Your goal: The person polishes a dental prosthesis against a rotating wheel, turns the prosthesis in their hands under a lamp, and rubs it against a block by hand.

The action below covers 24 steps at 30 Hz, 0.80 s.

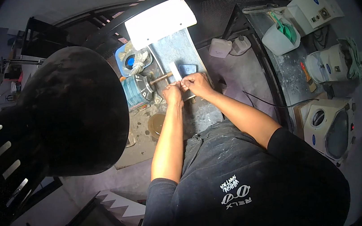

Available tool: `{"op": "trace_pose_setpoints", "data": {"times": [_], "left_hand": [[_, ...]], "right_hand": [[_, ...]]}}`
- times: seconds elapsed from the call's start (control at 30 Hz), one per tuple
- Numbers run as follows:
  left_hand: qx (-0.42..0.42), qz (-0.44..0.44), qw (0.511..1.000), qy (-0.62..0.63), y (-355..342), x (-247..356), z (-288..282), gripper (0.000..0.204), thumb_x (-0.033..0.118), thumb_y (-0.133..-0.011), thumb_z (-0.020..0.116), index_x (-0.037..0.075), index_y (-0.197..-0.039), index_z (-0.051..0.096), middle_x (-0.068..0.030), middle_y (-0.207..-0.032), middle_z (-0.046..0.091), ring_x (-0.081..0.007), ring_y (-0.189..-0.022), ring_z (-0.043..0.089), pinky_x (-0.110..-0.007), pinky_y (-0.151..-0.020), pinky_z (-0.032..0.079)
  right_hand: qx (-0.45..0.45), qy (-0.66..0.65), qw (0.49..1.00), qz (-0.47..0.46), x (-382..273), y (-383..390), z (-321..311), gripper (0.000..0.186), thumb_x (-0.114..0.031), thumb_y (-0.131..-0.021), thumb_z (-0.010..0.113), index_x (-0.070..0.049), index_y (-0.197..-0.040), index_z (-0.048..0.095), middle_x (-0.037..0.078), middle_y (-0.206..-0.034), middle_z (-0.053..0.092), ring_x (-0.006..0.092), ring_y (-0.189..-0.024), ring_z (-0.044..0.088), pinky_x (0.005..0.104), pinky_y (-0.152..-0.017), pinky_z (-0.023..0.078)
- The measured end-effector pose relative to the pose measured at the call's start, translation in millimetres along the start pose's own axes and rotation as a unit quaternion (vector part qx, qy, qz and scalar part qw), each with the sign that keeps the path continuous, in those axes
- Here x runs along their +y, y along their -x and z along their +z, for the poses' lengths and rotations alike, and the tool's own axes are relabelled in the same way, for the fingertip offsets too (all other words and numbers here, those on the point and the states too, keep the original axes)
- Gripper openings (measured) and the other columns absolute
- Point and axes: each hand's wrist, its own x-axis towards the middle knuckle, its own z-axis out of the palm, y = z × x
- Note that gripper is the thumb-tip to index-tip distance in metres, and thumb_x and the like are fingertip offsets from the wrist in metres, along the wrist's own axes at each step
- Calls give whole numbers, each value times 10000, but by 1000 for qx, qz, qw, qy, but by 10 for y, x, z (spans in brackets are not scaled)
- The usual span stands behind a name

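My left hand and my right hand meet at the near edge of a white polishing wheel. Fingers of both are bent in and pinched together at the fingertips; whatever lies between them is too small and hidden to name. The wheel sits edge-on at the end of a brownish shaft, which comes out of a blue ribbed motor to the left. Behind my right hand, a small blue-grey rectangular item rests in the tray below the white hood.
At left, a large black lamp shade blocks much of the view. A blue basin with cloth stands behind the motor. Along the right bench are a white tub with a green scoop and several machines. A black cable crosses there.
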Motion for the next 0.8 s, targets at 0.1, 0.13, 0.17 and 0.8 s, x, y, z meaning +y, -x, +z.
{"op": "trace_pose_setpoints", "data": {"times": [0.1,0.13,0.17,0.8], "left_hand": [[8,-9,1000,11,-17,-39,24,81,-63,-832,468,-104,-824,537,-163,-720,606,-212,-549,607,-296,-501,547],[12,-13,1000,20,-28,-50,17,83,-62,-833,467,-105,-830,538,-163,-725,606,-212,-553,608,-296,-502,548],[11,-12,1000,20,-43,-65,10,83,-62,-833,467,-105,-830,538,-163,-725,606,-212,-553,608,-296,-502,548],[-150,173,972,-56,297,202,-351,107,-36,-862,505,-19,-924,591,-56,-777,614,-105,-675,567,-222,-630,473]], "right_hand": [[13,24,1000,-12,-7,0,-15,165,-125,-783,607,1,-869,672,104,-771,677,149,-706,651,269,-650,489],[15,35,999,-16,-22,-2,-16,165,-129,-782,606,-3,-864,673,103,-763,675,149,-695,650,269,-642,486],[16,35,999,-16,-31,-5,-22,165,-129,-782,606,-3,-864,673,103,-763,675,149,-695,650,269,-642,486],[-6,-32,987,-158,-412,236,-96,120,-136,-750,639,-28,-790,673,105,-716,641,173,-573,585,289,-539,443]]}}
